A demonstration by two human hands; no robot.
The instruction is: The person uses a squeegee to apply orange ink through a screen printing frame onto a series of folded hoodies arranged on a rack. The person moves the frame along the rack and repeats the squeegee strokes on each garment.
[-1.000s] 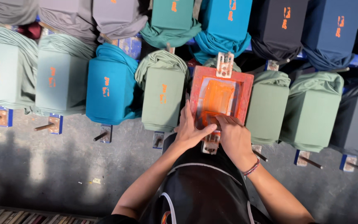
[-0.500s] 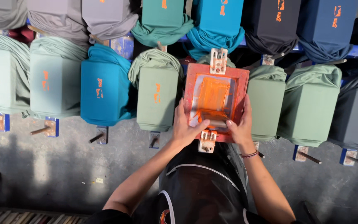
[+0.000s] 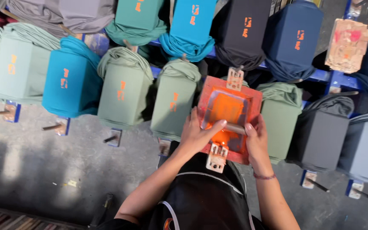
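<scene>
Orange-inked, red-framed printing screen [image 3: 228,111], small squeegee [image 3: 235,128] across it

Bright daylight patches the concrete floor [image 3: 43,166] beside deep shadow; edges bend slightly, focus mostly sharp.

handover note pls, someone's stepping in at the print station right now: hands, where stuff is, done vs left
Left hand: grip on the near-left edge of the orange screen frame, thumb over the mesh.
Right hand: holds the squeegee handle across the mesh.
Frame lies flat over one pallet in the near row.
Done: shirts left of it, such as the teal shirt and the green shirt, carry orange prints.
Left: the green shirt to the right and the grey shirt show no print.
</scene>
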